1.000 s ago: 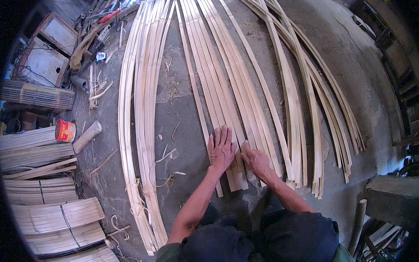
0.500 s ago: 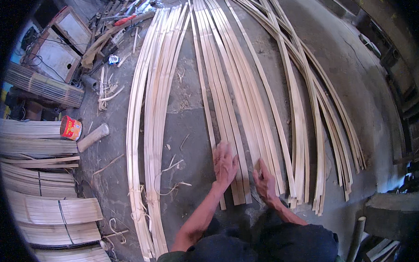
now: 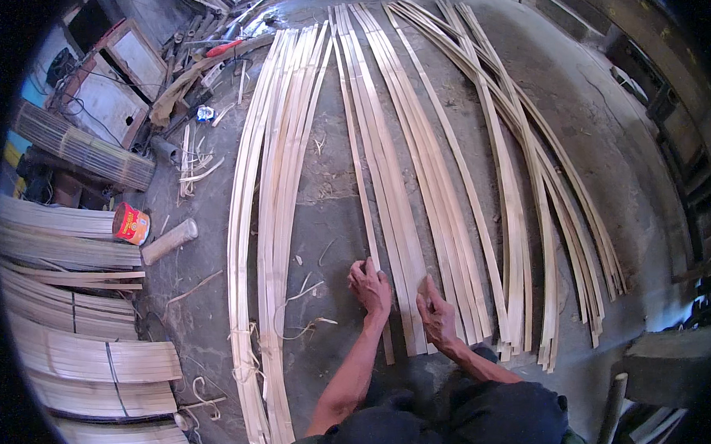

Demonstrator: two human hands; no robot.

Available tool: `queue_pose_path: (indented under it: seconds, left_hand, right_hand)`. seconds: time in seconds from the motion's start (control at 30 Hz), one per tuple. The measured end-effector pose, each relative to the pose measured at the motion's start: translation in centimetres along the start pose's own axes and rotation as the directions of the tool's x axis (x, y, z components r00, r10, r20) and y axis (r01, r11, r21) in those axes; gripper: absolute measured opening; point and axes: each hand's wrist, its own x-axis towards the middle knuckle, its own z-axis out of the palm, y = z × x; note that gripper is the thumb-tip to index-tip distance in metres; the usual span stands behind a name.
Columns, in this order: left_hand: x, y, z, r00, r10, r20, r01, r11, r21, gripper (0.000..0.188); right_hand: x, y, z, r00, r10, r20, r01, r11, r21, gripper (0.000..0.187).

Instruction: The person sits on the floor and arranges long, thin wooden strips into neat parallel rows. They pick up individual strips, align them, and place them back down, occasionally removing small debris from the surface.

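Long, pale, flat strips that look like split bamboo lie lengthwise on the floor in several groups. My left hand (image 3: 370, 290) is closed, its fingers curled over a single narrow strip (image 3: 364, 198) left of the middle group. My right hand (image 3: 439, 313) grips the right edge of the middle group of strips (image 3: 390, 205) close to its near end, thumb over the strips. Dark floor shows between the single strip and that group. Just right of my right hand lies another group of strips (image 3: 441, 219). My fingers partly hide the edges they touch.
Tied strips (image 3: 254, 335) lie at left, and crossing strips (image 3: 518, 177) at right. Stacked bundles (image 3: 102, 356) line the left side, near a red tin (image 3: 131, 223) and a short round wooden piece (image 3: 170, 242). A pole (image 3: 611, 409) stands at the lower right.
My left hand has moved slightly left and down, its fingers curling onto the single strip. My right hand has shifted left onto the middle group's edge. The whole view has tilted a little.
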Motion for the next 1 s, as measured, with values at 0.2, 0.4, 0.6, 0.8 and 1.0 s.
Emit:
queue_pose_path:
  seconds: [0.2,0.4,0.6,0.8,1.0]
  left_hand:
    - [0.9,-1.4,0.9,0.998,0.007,-0.067,-0.032,0.926,-0.376,0.037]
    - [2.5,-0.9,-0.7,0.985,-0.161,-0.056,0.114,0.868,-0.484,0.04]
    - [1.8,1.0,-1.4,0.996,0.076,0.041,-0.074,0.996,-0.057,0.043]
    - [1.4,-0.7,1.3,0.998,0.032,0.051,-0.032,0.999,0.003,0.04]
    - [1.8,-1.2,-0.1,0.994,-0.042,0.097,0.077,0.915,-0.395,0.027]
  right_hand:
    - [-0.7,0.0,0.4,0.989,-0.145,-0.026,0.146,0.988,0.046,0.056]
    - [0.2,-0.2,2.2,0.99,0.104,0.095,-0.112,0.991,0.079,0.055]
    - [0.3,-2.3,2.9,0.956,0.226,0.189,-0.267,0.936,0.23,0.056]
    - [-1.5,-0.2,5.2,0.979,0.145,0.144,-0.174,0.961,0.214,0.056]
    - [-2.6,0.4,5.2,0.977,0.164,0.14,-0.191,0.959,0.208,0.055]
